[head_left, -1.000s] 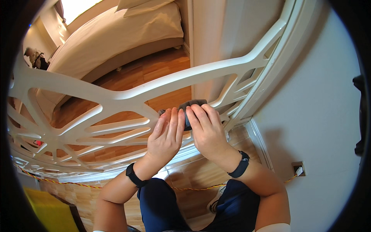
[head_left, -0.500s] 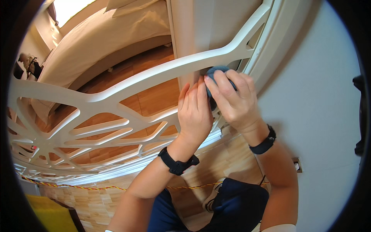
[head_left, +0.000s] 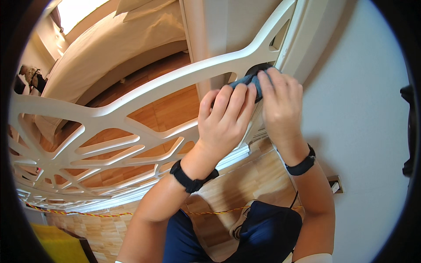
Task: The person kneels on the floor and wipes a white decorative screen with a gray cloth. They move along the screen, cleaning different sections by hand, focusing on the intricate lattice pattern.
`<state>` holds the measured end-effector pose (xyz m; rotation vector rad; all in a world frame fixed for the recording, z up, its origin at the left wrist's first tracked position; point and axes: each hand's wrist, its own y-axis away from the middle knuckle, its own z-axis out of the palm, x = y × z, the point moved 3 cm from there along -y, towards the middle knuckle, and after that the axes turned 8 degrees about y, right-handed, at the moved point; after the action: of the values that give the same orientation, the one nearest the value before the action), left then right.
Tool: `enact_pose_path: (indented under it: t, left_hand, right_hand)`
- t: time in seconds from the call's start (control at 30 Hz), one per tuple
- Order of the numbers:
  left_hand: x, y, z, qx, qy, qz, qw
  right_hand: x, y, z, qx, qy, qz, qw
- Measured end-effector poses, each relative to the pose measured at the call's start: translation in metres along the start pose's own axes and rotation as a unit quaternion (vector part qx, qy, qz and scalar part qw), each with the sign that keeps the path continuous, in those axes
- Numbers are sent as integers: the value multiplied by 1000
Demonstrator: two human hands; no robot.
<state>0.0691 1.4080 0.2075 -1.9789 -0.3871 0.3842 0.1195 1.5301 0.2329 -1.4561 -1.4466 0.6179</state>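
Observation:
A blue-grey cloth (head_left: 248, 81) is bunched against the white cut-out lattice panel (head_left: 175, 77), close to where the panel meets the door frame at the wall. My left hand (head_left: 228, 115) has its fingers curled over the cloth's left part. On the cloth's right part, my right hand (head_left: 281, 98) closes with bent fingers, slightly blurred. Both hands are side by side, backs facing up. The cloth hides the piece of panel under it, and my fingertips are partly out of sight. A black band sits on each wrist.
Beyond the lattice are a bed (head_left: 109, 57) with a beige cover and a wooden floor. A pale wall (head_left: 359, 109) with a socket (head_left: 335, 184) rises at right. A red-and-yellow twisted cord (head_left: 87, 214) crosses the floor by my legs. Yellow fabric (head_left: 57, 243) lies lower left.
My left hand, flat beside the cloth before, now curls its fingers onto it. The right hand has shifted slightly right, and the cloth is spread between both hands. The view has shifted a little.

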Motion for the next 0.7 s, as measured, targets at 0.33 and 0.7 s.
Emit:
enact_pose_path:
  t: [0.33,0.7]
  left_hand:
    - [-13,25,-14,-63,-44,6,997]
    - [1,56,-22,-98,-3,20,995]
  right_hand:
    - [-24,16,13,-18,-266,131,955]
    - [-25,56,3,-4,-255,89,963]
